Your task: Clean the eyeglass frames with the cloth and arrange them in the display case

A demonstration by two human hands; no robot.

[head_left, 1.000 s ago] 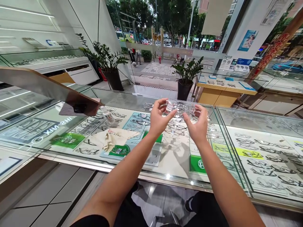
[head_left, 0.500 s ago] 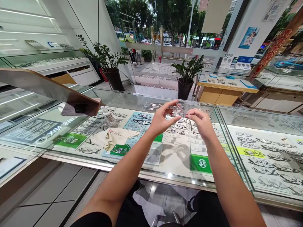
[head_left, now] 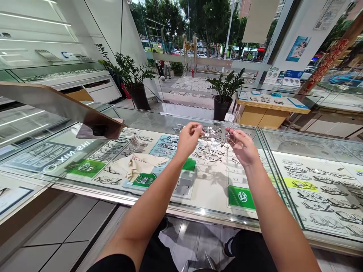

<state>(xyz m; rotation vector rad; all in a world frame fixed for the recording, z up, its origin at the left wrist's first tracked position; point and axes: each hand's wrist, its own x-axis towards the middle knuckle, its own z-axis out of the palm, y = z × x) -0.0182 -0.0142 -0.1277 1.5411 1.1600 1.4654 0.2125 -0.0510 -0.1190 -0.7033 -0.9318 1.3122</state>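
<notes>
My right hand [head_left: 242, 145] is closed on a thin-framed pair of glasses [head_left: 234, 120], raised above the glass display counter [head_left: 210, 206]. The lenses show above its fingertips. To the left, my left hand [head_left: 189, 139] has its fingers curled together, apart from the glasses; whether something small is in them cannot be made out. Rows of glasses [head_left: 211, 153] lie in the case beneath and between the hands. A cream cloth [head_left: 136, 164] rests on the counter left of my left forearm, with a clear bottle [head_left: 132, 138] behind it.
A brown slanted panel [head_left: 65, 109] juts over the counter's left part. Green cards [head_left: 241, 197] show at the front right and left. Potted plants [head_left: 222, 107] stand beyond the counter near the glass door. Another glasses case [head_left: 326, 189] adjoins at the right.
My left hand has come off the glasses, moved slightly left and curled its fingers. My right hand has turned, and the glasses are now held higher and further right.
</notes>
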